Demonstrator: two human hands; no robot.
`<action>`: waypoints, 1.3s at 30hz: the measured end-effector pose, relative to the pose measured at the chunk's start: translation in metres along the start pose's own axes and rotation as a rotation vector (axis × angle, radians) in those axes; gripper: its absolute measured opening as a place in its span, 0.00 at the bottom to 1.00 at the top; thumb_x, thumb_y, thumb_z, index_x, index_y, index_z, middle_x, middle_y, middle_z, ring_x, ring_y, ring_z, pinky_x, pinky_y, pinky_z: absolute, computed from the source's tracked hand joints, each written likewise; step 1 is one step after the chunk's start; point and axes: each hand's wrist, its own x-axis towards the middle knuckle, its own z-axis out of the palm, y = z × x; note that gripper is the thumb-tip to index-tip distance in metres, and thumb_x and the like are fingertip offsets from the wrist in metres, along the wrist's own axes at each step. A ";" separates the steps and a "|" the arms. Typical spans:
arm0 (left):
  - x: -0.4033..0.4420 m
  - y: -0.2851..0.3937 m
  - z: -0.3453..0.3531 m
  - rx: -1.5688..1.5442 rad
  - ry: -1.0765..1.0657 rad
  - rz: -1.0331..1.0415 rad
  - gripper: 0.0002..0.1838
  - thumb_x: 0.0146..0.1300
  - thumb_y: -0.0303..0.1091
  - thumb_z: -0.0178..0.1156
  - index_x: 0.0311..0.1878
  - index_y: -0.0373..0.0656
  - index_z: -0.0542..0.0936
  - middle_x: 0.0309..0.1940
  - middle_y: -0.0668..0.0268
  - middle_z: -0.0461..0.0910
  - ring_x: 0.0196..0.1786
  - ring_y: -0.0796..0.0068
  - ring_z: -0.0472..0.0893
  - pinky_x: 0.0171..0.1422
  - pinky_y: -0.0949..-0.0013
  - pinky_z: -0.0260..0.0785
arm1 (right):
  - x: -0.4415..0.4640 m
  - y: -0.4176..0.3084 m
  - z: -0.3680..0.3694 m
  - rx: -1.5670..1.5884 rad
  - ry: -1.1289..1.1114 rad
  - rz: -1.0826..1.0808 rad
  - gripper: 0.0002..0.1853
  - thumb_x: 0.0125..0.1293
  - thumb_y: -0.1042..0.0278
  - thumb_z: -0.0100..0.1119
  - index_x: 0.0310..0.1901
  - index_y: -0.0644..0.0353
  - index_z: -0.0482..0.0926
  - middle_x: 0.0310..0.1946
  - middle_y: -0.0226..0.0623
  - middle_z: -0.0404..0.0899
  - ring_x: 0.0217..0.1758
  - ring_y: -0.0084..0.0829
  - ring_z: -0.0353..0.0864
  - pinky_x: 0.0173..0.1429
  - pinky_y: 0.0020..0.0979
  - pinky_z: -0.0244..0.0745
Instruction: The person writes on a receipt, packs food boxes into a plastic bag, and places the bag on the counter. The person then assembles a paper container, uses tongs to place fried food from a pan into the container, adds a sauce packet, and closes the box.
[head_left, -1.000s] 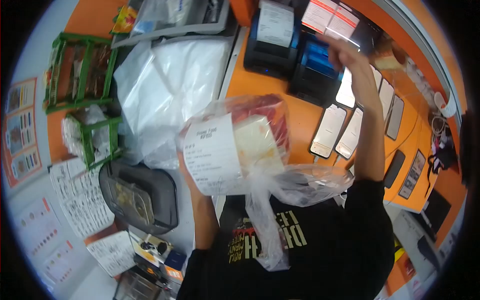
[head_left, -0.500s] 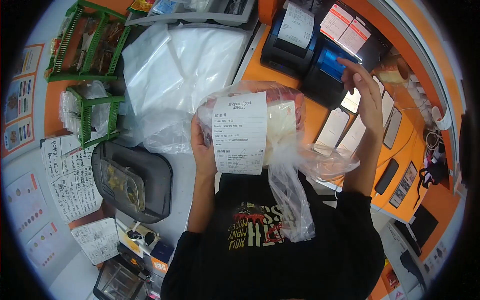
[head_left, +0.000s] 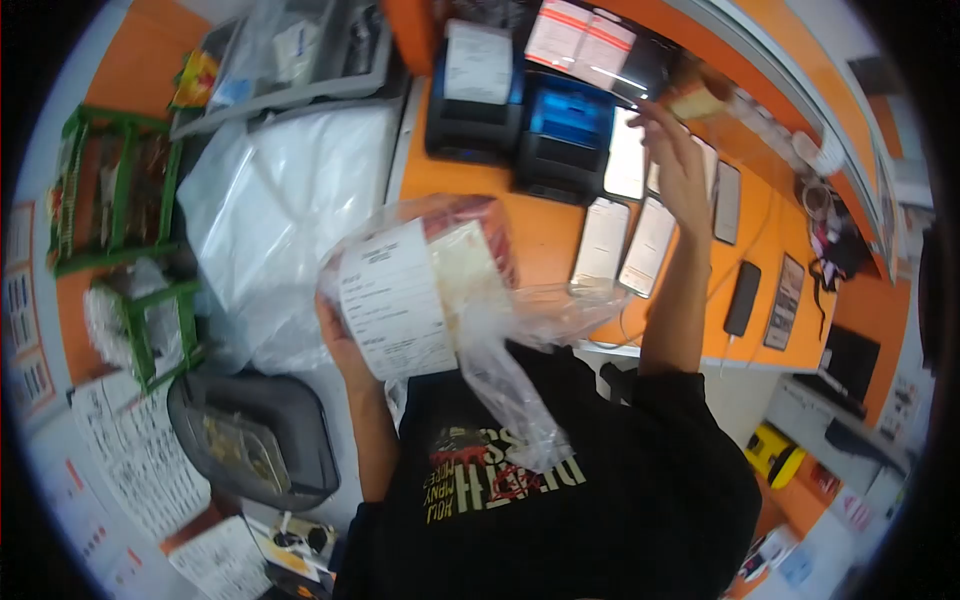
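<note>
My left hand [head_left: 343, 345] is closed around the left side of a clear plastic bag [head_left: 510, 385] with a food package inside. A printed receipt [head_left: 390, 300] lies over the front of the bag, and red contents show through its top. The bag's knotted end hangs down over my black shirt. My right hand [head_left: 678, 165] is raised over several phones [head_left: 598, 245] on the orange counter, its fingers stretched out and holding nothing. Just beyond its fingertips is a roll of tape [head_left: 697, 98].
Two label printers [head_left: 565, 125] stand on the orange counter [head_left: 545, 240], one with a printed slip. To the left lie a stack of clear plastic bags [head_left: 290, 190], green baskets [head_left: 115, 190], a grey organizer tray [head_left: 290, 100] and a black tray [head_left: 310, 430] holding a packed container.
The view has swung right, so the printers and phones sit further left. My right hand has moved from beside the blue-topped printer to above the phones, near the tape. The left hand keeps the bag.
</note>
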 end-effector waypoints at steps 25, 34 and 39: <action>0.038 -0.062 -0.022 0.312 -0.124 -0.307 0.31 0.67 0.22 0.62 0.73 0.40 0.67 0.59 0.61 0.79 0.55 0.73 0.83 0.59 0.69 0.78 | -0.078 -0.034 0.087 0.370 -0.297 0.135 0.15 0.75 0.66 0.57 0.57 0.62 0.81 0.44 0.33 0.87 0.44 0.22 0.83 0.45 0.26 0.75; 0.053 -0.027 -0.028 0.476 -0.086 -0.452 0.25 0.72 0.30 0.58 0.70 0.34 0.72 0.60 0.59 0.81 0.57 0.72 0.82 0.62 0.70 0.75 | -0.061 -0.043 0.084 0.388 -0.129 0.093 0.13 0.76 0.67 0.57 0.56 0.62 0.82 0.41 0.34 0.86 0.44 0.22 0.83 0.50 0.26 0.76; 0.045 -0.040 -0.038 0.507 -0.148 -0.390 0.29 0.69 0.28 0.61 0.73 0.34 0.69 0.61 0.57 0.80 0.60 0.71 0.80 0.63 0.69 0.74 | -0.037 -0.048 0.082 0.354 -0.074 0.090 0.12 0.76 0.68 0.57 0.55 0.62 0.82 0.41 0.35 0.86 0.45 0.21 0.83 0.50 0.25 0.76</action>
